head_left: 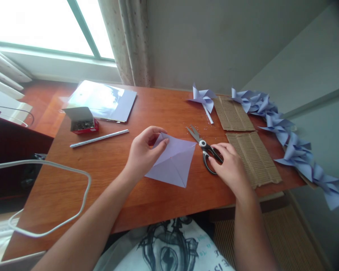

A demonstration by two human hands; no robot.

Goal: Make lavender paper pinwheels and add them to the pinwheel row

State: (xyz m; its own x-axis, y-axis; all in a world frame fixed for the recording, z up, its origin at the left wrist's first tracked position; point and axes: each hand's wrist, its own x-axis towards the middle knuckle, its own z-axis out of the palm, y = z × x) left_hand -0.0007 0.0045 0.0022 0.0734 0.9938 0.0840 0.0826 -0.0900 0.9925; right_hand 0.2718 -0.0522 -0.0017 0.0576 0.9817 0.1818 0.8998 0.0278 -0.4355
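Note:
My left hand (pixel 147 148) pinches the upper left corner of a square sheet of lilac paper (pixel 173 165) between thumb and fingers. Crease lines run diagonally across the sheet toward its corners. To its right, my right hand (pixel 227 162) has its thumb and fingers closed around the black and grey handles of a pair of scissors (pixel 203 143). The scissors lie on the table, blades slightly apart and pointing away to the left. One corner of the paper comes close to the scissors' pivot.
Cardboard pieces (pixel 254 158) lie to the right, beside a row of lilac paper pinwheels (pixel 296 150). Another pinwheel (pixel 203 98) on a white stick lies at the back. On the left are a rolled paper stick (pixel 98 138), an opened red box (pixel 84 126), a plastic-wrapped paper pack (pixel 104 99) and a white cable (pixel 87 184).

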